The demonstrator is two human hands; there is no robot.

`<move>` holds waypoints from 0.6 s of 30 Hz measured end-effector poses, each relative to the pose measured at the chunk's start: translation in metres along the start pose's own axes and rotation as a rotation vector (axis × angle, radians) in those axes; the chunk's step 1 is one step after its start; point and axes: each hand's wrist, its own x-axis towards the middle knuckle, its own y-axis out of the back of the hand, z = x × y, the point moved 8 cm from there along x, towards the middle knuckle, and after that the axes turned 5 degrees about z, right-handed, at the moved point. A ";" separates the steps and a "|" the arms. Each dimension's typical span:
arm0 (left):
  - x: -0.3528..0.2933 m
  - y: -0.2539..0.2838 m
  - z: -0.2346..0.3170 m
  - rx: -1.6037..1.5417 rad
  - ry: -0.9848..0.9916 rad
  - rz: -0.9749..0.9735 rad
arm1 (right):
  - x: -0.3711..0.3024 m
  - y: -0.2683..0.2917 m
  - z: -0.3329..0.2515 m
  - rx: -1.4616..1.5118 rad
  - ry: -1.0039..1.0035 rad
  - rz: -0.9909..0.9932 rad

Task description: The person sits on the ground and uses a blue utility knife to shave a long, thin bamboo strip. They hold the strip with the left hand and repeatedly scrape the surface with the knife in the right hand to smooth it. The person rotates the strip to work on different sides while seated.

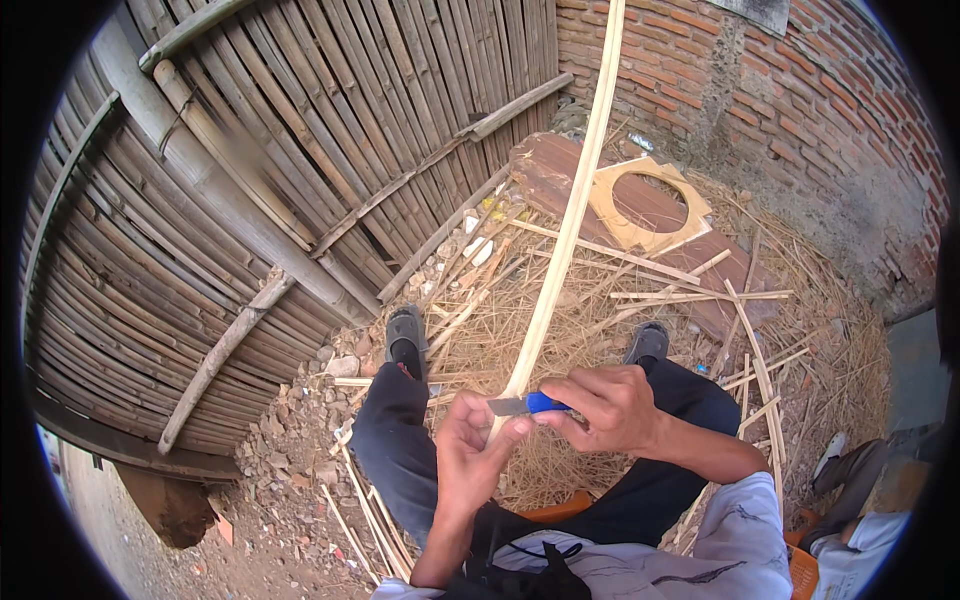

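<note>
The long, pale, bamboo-like strip (572,230) runs from the hands outward above the straw-strewn brown ground (500,310), its near end pinched in the left hand's (466,445) fingers. The right hand's (608,408) fingers grip the blue-handled, grey-bladed knife (530,404), its blade across the strip. A shallow angle and short strokes, clear of the left fingers, seem safest.

That knife handle (545,402) is bright blue, its blade (508,406) grey; the strip (572,222) is pale cream. The shirt (738,530) looks whitish with dark lines, those bricks (655,62) orange-red.
</note>
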 end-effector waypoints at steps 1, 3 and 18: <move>0.001 0.000 0.001 0.009 -0.008 0.004 | 0.002 0.001 -0.002 -0.018 0.010 -0.002; 0.001 -0.002 0.003 0.022 -0.013 0.003 | 0.005 0.003 -0.005 -0.054 0.024 -0.015; -0.023 0.021 -0.011 0.165 0.066 0.006 | 0.017 0.051 0.053 -0.127 -0.135 0.202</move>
